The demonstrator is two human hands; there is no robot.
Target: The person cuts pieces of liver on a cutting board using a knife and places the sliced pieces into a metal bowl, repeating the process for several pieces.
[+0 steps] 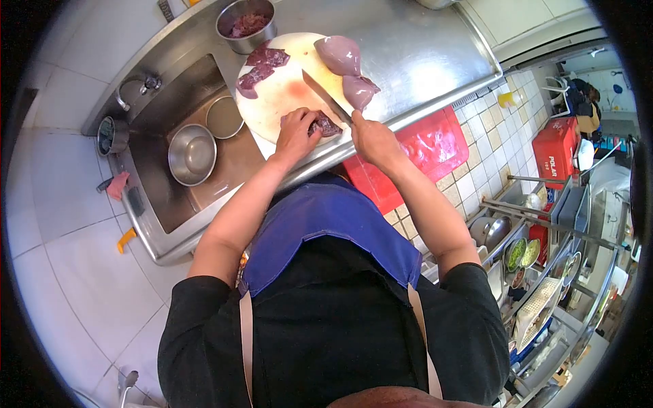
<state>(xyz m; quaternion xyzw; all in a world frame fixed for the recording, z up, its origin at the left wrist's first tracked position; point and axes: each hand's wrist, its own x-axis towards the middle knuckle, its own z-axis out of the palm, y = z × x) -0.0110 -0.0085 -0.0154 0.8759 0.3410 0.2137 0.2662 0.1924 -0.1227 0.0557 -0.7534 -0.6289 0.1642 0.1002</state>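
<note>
My right hand point(375, 141) is closed around the handle of a knife point(325, 95), its blade pointing up and to the left over the round cutting board point(275, 117). Under the fingers of my left hand point(297, 136) lies a dark red piece of raw meat point(327, 125), which looks like liver, pressed to the board near its front edge. Larger smooth pieces of raw meat point(339, 56) rest at the board's right side. Dark cut pieces point(262, 68) sit at its upper left.
A metal pot point(246, 26) with reddish meat stands behind the board. To the left is a steel sink point(228, 153) holding a metal bowl point(192, 155), with a faucet point(139, 88) above. A red crate point(435, 146) sits below the counter's front edge. Shelves point(544, 231) stand at far right.
</note>
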